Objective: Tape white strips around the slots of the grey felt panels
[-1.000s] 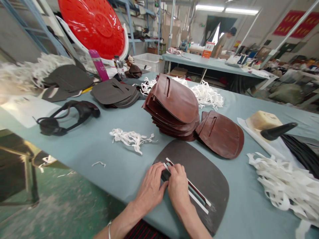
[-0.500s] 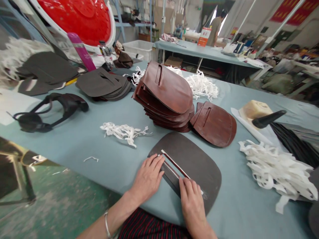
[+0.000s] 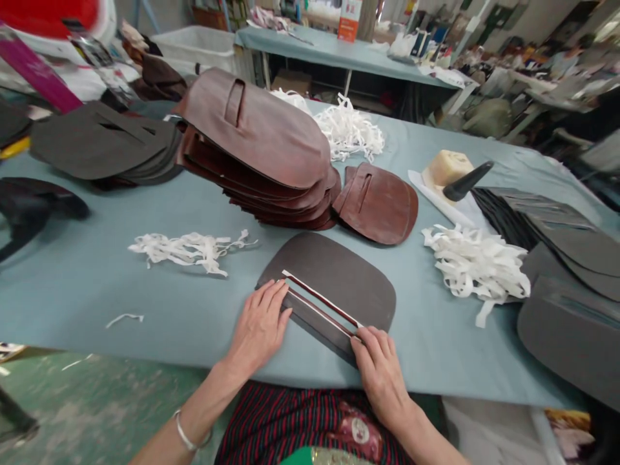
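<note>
A dark grey rounded panel (image 3: 339, 268) lies flat on the blue-green table, with a long slot edged in brown and white strips. My left hand (image 3: 261, 323) rests on the panel at the slot's left end, its fingers stretched out and lying flat. At the slot's right end, my right hand (image 3: 380, 365) presses its bent fingertips on the edge; whatever they pinch is too small to make out. Behind the panel stands a tall stack of brown leather pieces (image 3: 271, 142), and a smaller brown pile (image 3: 378, 203) lies beside it.
White strips lie in heaps on the left (image 3: 194, 250), right (image 3: 477, 265) and back (image 3: 349, 129) of the table (image 3: 194, 329). A black-handled tool (image 3: 467, 181) leans by a cream block (image 3: 446, 169). Grey panels are stacked at the left (image 3: 106, 142) and right (image 3: 576, 323).
The view has turned to the right and down, so more grey panels show at the right. My right hand has moved closer to the slot's right end, where its fingertips now sit.
</note>
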The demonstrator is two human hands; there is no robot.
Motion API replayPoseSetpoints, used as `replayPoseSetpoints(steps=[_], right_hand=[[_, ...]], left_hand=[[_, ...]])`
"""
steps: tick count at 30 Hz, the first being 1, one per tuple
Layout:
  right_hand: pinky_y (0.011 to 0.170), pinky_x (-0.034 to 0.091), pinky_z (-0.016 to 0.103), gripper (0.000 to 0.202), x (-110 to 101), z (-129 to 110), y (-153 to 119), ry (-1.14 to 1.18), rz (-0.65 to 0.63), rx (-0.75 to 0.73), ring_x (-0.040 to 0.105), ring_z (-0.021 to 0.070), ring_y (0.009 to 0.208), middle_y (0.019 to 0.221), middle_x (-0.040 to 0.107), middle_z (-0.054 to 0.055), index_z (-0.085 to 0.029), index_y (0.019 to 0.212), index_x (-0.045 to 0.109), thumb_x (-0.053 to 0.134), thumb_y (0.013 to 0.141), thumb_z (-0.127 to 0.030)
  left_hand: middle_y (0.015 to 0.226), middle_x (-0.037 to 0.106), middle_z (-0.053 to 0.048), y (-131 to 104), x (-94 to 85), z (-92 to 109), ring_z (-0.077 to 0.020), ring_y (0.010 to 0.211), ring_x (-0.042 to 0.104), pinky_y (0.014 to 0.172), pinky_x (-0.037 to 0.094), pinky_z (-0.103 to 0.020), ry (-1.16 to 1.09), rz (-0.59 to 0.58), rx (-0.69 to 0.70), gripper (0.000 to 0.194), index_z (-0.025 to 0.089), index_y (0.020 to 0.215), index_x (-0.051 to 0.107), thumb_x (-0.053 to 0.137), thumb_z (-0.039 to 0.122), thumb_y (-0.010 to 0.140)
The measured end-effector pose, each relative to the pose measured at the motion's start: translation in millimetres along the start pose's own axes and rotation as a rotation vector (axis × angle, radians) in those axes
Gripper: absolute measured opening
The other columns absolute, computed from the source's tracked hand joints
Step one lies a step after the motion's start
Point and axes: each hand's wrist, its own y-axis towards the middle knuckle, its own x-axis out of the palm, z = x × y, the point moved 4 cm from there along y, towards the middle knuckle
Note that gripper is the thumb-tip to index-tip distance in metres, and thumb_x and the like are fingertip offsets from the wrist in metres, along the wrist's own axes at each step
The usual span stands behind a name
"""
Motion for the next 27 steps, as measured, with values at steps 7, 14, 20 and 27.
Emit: replayPoseSetpoints(steps=[7,14,20,27], right_hand=[[0.089,0.04,0.045,0.027,-1.1,2.3,1.8,0.099,0.007,-0.003,0.053,0.0206,0.091,0.097,0.061,0.01,-0.015,0.105,0.057,0.034,0.093,-0.01],[0.078,0.042,0.036,0.031,7.3,5.3,37.7,0.113,0.079,0.022,0.05,0.0206,0.09,0.101,0.057,0.011,-0.015,0.116,0.054,0.036,0.092,-0.008],[0.077,0.04,0.037,0.043,26.5,-9.7,73.3,-0.032,-0.074,0.002,0.048,0.0241,0.093,0.109,0.055,0.013,-0.014,0.131,0.047,0.041,0.088,-0.009],[0.071,0.04,0.04,0.049,27.0,-16.4,87.8,-0.179,-0.225,-0.006,0.047,0.0259,0.086,0.099,0.055,0.012,-0.013,0.134,0.044,0.045,0.085,-0.011]], left_hand=[[0.136,0.05,-0.01,1.3,-1.9,-3.5,-0.0264,0.129,0.039,0.103,0.039,-0.047,0.001,-0.016,0.018,0.038,0.017,0.128,0.048,0.045,0.025,0.09],[0.138,0.048,-0.009,2.4,-1.9,23.6,-0.0256,0.132,0.036,0.108,0.032,-0.048,-0.018,-0.016,0.065,0.041,0.019,0.132,0.045,0.041,0.021,0.091],[0.143,0.043,-0.009,3.5,9.5,38.8,-0.0239,0.133,0.035,0.108,0.033,-0.045,-0.019,-0.078,0.164,0.051,0.017,0.14,0.034,0.043,0.025,0.091],[0.146,0.04,-0.006,5.3,11.7,37.9,-0.0231,0.132,0.037,0.11,0.03,-0.043,-0.01,-0.093,0.116,0.048,0.019,0.139,0.038,0.042,0.03,0.092]])
